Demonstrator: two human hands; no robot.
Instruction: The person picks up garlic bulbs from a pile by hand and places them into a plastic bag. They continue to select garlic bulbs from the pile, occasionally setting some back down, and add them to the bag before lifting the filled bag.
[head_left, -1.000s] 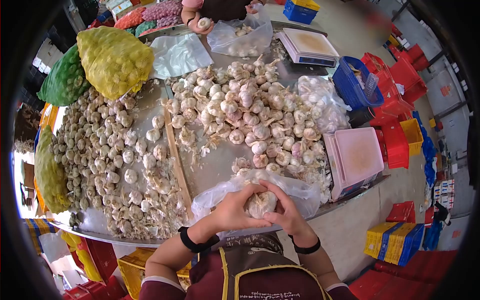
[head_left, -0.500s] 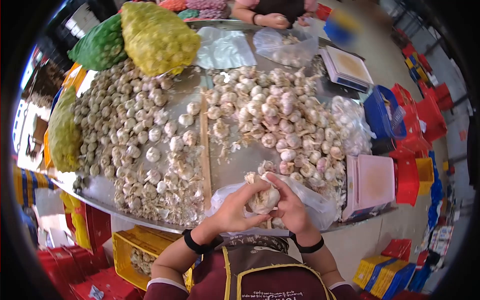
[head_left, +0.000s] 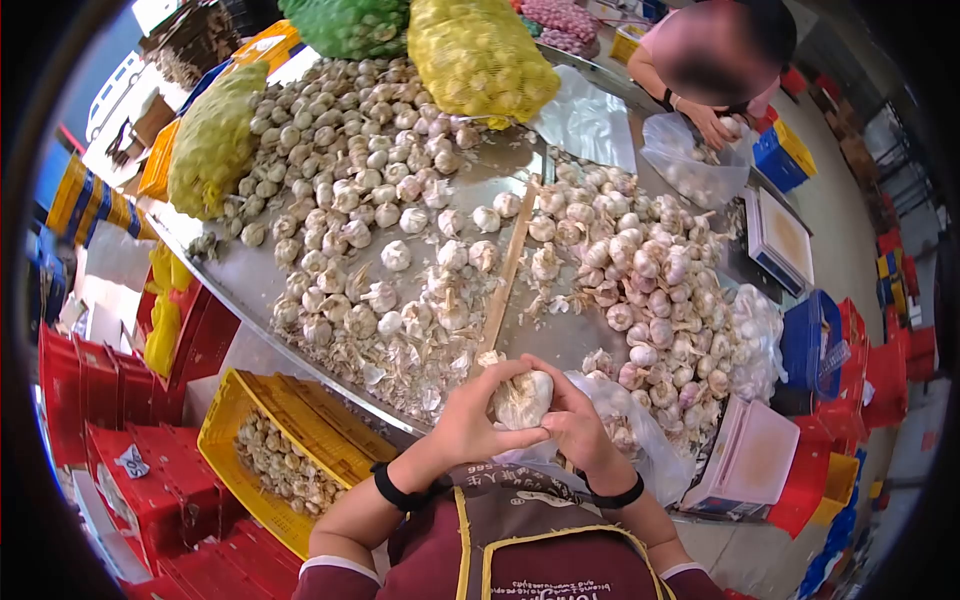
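A large whitish garlic bulb is held between my two hands, close in front of my apron. My left hand curls round its left side, fingers over the top and thumb underneath. On the right, my right hand presses its fingers and thumb against the same bulb. Just behind and below lies an open clear plastic bag with some garlic in it. A heap of garlic bulbs lies beyond my hands to the right; loose bulbs and papery skins spread to the left of a wooden strip.
Yellow and green net sacks stand at the far edge. Scales and a blue basket line the right. A yellow crate of garlic sits below left. Across the table, another person's hand is at a bag.
My view has swung left, so the table appears shifted right and tilted. The bulb has turned in my hands, showing more white surface. The person opposite is leaning further over their bag.
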